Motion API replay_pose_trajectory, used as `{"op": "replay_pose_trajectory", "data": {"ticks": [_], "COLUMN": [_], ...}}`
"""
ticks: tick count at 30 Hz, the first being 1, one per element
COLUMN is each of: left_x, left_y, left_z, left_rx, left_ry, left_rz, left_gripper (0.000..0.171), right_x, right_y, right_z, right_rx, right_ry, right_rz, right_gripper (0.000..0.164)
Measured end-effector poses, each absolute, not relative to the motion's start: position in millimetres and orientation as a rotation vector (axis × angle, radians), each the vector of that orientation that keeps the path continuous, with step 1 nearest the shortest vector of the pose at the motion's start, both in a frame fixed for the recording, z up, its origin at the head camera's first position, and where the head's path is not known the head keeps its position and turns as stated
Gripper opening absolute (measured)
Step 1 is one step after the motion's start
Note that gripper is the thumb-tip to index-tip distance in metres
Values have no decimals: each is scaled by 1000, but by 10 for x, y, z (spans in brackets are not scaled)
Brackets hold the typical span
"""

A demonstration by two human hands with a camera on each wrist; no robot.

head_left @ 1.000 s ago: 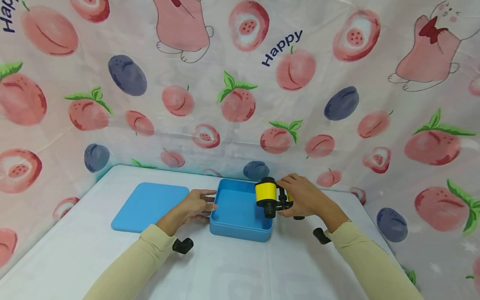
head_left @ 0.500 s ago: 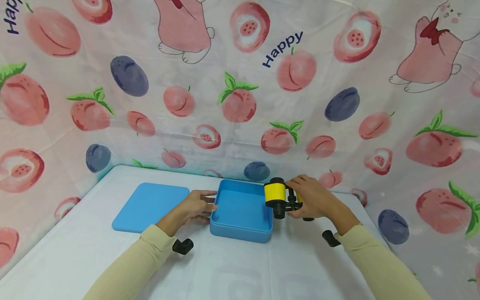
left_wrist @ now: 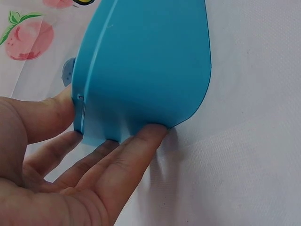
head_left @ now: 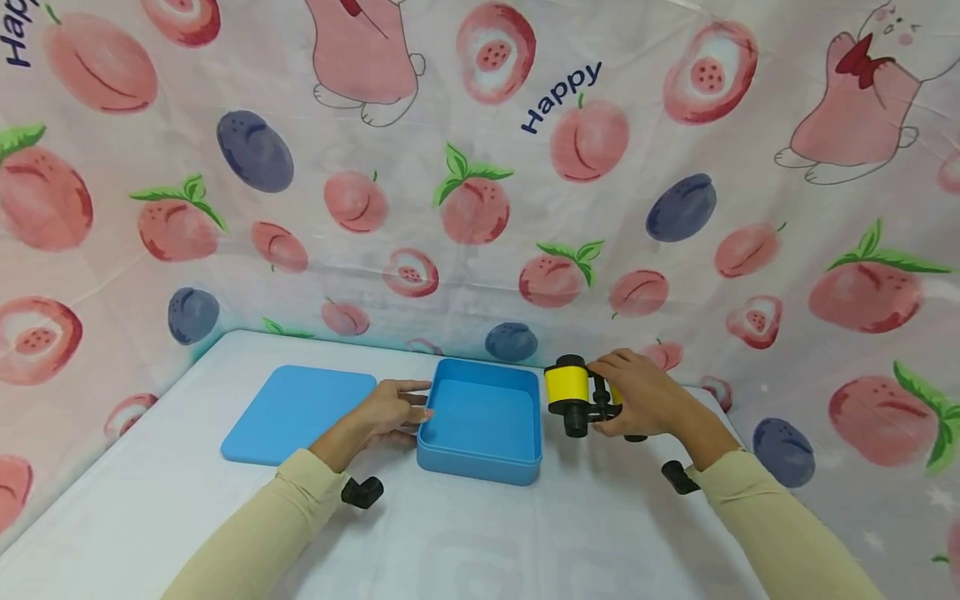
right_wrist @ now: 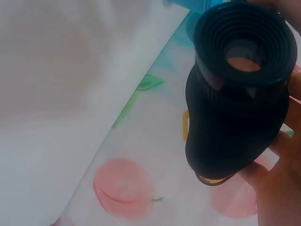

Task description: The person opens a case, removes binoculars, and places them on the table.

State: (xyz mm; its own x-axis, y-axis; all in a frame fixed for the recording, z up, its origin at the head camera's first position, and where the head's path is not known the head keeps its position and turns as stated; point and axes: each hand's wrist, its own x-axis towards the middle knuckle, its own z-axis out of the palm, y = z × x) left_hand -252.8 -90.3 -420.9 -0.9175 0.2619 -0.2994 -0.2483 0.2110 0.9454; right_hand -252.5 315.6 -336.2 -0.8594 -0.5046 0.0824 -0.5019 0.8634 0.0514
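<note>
Yellow-and-black binoculars point(head_left: 567, 386) are gripped by my right hand point(head_left: 641, 392), held over the table just right of the box. Up close in the right wrist view, the dark eyepiece and body of the binoculars point(right_wrist: 235, 122) face the camera, with fingers along the far side. The open blue box point(head_left: 476, 467) has nothing inside. My left hand point(head_left: 388, 410) touches its left side. The left wrist view has the thumb at the rim and extended fingers point(left_wrist: 136, 155) against the outer wall of the box point(left_wrist: 155, 61).
A flat blue lid point(head_left: 296, 412) lies on the white table point(head_left: 480, 550), left of the box. Fabric printed with peaches point(head_left: 476, 208) hangs behind the table and along both sides. Black wrist-worn pieces show below each hand.
My right hand has carried the binoculars rightward, from over the box's right part to beyond its right wall. The left hand has stayed at the box's left side.
</note>
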Motion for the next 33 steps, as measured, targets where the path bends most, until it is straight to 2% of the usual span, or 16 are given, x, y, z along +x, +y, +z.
{"op": "replay_pose_trajectory", "data": {"ticks": [33], "left_x": [-2530], "left_y": [-890], "left_z": [-4199], "left_rx": [-11], "left_ry": [2110], "left_rz": [1727], "left_gripper": [65], "right_x": [-2472], "right_y": [3378], "right_z": [-3380], "right_rx": [779], "right_ry": [-2950], "right_rz": [22], "right_gripper": [85]}}
